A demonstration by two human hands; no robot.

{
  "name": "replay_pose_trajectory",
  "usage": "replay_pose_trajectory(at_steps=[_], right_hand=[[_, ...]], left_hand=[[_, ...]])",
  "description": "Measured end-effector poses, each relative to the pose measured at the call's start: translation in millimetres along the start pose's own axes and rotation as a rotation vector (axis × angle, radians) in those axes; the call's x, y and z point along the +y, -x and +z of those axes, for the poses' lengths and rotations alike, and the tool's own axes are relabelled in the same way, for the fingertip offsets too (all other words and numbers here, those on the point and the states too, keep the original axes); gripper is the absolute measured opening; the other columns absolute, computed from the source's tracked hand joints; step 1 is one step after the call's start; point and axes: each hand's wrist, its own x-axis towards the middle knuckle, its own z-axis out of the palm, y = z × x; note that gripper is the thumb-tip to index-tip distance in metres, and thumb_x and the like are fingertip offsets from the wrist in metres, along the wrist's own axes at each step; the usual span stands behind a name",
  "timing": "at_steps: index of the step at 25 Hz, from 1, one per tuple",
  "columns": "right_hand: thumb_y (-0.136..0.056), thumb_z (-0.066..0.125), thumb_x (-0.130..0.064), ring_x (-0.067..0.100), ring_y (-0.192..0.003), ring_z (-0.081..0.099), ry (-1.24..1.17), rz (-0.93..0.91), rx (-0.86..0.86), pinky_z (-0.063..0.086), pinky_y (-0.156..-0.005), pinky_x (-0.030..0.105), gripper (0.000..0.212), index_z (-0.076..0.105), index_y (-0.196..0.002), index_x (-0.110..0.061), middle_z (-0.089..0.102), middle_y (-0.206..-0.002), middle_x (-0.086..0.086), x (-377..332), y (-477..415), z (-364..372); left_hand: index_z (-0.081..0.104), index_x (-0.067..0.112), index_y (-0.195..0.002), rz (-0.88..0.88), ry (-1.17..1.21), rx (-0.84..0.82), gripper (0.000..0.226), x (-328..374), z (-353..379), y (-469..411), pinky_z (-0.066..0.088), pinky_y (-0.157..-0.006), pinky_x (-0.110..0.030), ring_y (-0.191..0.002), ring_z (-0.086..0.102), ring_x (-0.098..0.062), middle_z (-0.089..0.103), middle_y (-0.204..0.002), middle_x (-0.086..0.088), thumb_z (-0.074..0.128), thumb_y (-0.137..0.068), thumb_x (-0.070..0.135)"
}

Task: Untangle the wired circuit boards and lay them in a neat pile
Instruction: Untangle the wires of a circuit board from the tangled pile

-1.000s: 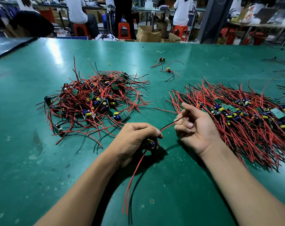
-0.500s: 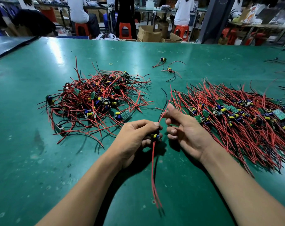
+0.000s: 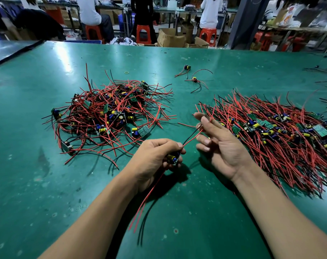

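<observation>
My left hand [image 3: 157, 156] grips a small circuit board [image 3: 173, 159] with a yellow capacitor just above the green table [image 3: 46, 184]. Two of its wires, red and black, hang toward me from the board. Two more run up and right to my right hand [image 3: 217, 144], which pinches them between thumb and fingers. A tangled heap of wired boards [image 3: 110, 116] lies left of my hands. To the right spreads a flatter pile of wired boards [image 3: 274, 135] with their red wires lying roughly parallel.
Two loose wired boards [image 3: 187, 67] [image 3: 194, 79] and a yellow rubber band [image 3: 126, 72] lie farther back on the table. Stray black wires [image 3: 325, 71] sit at the far right edge. Beyond the table are seated people, red stools and cardboard boxes.
My right hand has run along the board's upper wires, drawing them straight up and to the right. The left hand has turned the board, and the hanging wires have swung.
</observation>
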Motion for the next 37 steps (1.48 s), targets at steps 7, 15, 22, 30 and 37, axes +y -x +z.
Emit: replay_pose_trajectory(at_steps=[7,15,22,30,37], right_hand=[[-0.077,0.072,-0.014,0.003,-0.04,0.039,0.04,-0.105,0.174,0.033,-0.038,0.015,0.02,0.053,-0.079,-0.02,0.052,-0.057,-0.009,-2.8,-1.8,-1.4],[-0.093,0.064,-0.007,0.009,-0.053,0.066,0.068,-0.218,0.291,0.055,-0.052,0.02,0.017,0.06,-0.078,-0.014,0.069,-0.064,0.001,-2.4,-2.1,-0.5],[-0.093,0.07,-0.02,0.013,-0.043,0.057,0.725,-0.513,0.424,0.042,-0.042,0.023,0.022,0.06,-0.078,-0.009,0.062,-0.067,0.007,4.2,-2.5,-13.5],[-0.098,0.062,-0.017,0.009,-0.038,0.038,0.248,-0.287,0.385,0.032,-0.039,0.02,0.019,0.057,-0.081,-0.009,0.05,-0.061,0.0,-1.3,-4.6,-4.6],[-0.091,0.068,-0.027,0.008,-0.043,0.042,0.26,-0.22,0.337,0.036,-0.042,0.019,0.018,0.067,-0.086,-0.011,0.051,-0.062,-0.004,1.5,-5.6,-7.0]], left_hand=[[0.067,0.003,-0.065,-0.013,0.043,-0.038,0.025,0.2,-2.1,0.3,0.048,-0.048,-0.021,-0.049,0.055,-0.016,0.059,-0.06,-0.008,0.059,-0.089,0.003],[0.07,0.007,-0.062,0.015,0.052,-0.026,0.025,-2.0,-2.1,-0.1,0.046,-0.047,-0.02,-0.049,0.055,-0.018,0.059,-0.058,-0.009,0.062,-0.085,0.006],[0.071,0.009,-0.059,0.007,-0.011,-0.045,0.031,-2.9,-2.2,0.1,0.044,-0.052,-0.024,-0.051,0.056,-0.019,0.061,-0.065,-0.012,0.061,-0.088,0.003],[0.071,0.008,-0.061,0.002,0.013,-0.047,0.029,-1.8,-3.0,0.4,0.047,-0.051,-0.022,-0.051,0.057,-0.019,0.061,-0.066,-0.012,0.062,-0.088,0.003],[0.072,0.007,-0.069,0.01,-0.008,-0.014,0.022,-5.0,-4.7,-2.4,0.049,-0.052,-0.018,-0.054,0.062,-0.019,0.065,-0.064,-0.011,0.063,-0.089,0.008]])
